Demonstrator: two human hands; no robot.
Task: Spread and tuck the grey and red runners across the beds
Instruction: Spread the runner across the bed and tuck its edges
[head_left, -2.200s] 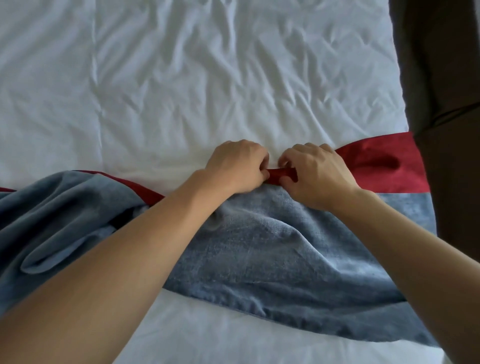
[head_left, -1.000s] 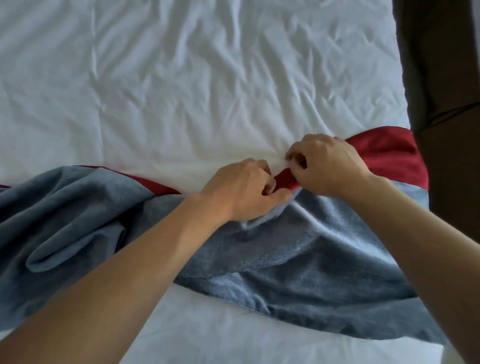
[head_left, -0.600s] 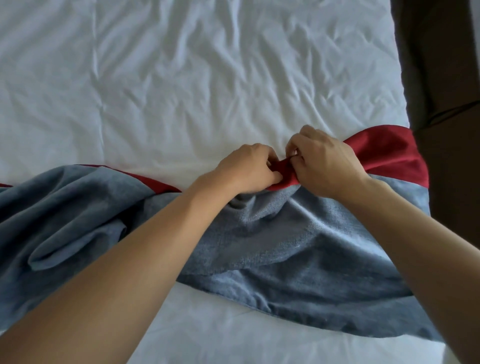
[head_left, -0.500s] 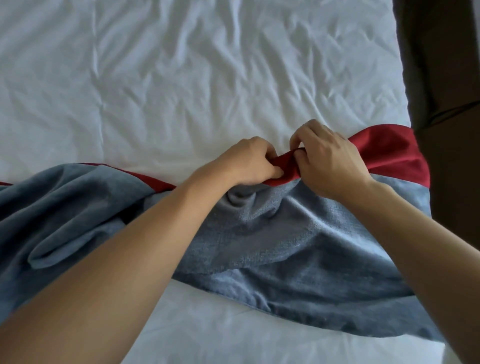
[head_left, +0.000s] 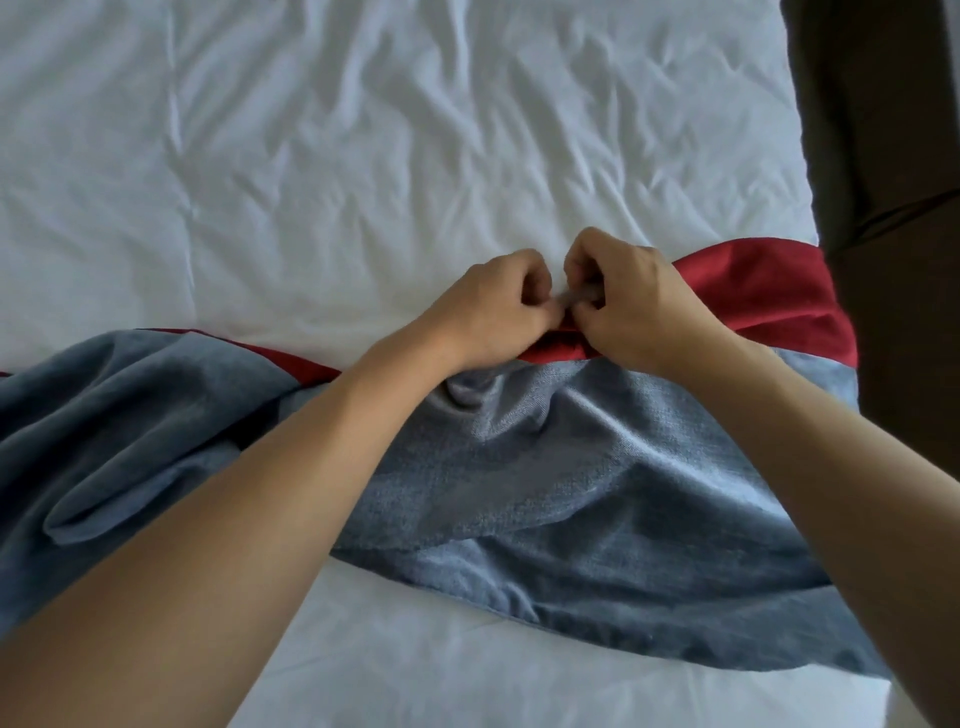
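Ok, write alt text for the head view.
Both hands, left and right, pinch the far edge of a rumpled grey and red runner lying across a white sheet. Dark furniture stands at right.

A white sheet (head_left: 363, 156) covers the bed from its far edge to its near edge. Its surface is heavily creased, with the densest wrinkles toward the right edge and a long straight fold line running from far to near on the left part. Beyond the bed's right edge stands a dark brown surface (head_left: 893, 156), in shadow; a seam or fold crosses it at mid height. Its material cannot be determined.
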